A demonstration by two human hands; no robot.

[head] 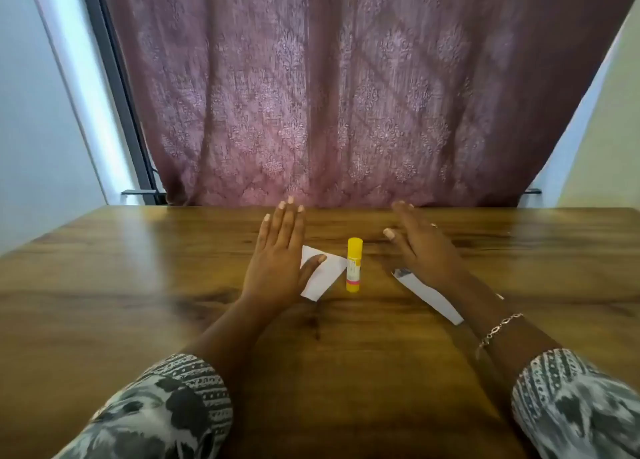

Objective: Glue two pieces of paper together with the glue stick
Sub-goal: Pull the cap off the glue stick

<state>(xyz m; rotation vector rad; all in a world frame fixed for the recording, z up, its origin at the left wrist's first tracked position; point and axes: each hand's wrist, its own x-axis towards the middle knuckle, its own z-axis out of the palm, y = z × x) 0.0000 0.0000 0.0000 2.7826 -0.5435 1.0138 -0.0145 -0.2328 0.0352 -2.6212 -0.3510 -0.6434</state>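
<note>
in the middle of the wooden table (138, 285) the capped yellow glue stick (354, 265) lay between two white paper pieces. my left hand (277, 250) lay flat, fingers straight, over the left paper (325, 275); my right hand (420, 247) hung wide above the right paper (429, 295).

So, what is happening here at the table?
A person holds both hands open over a wooden table. The left hand lies on one white paper piece, and the right hand is partly over a second piece. A yellow glue stick stands upright between them, untouched. Gluing has not begun.
</note>
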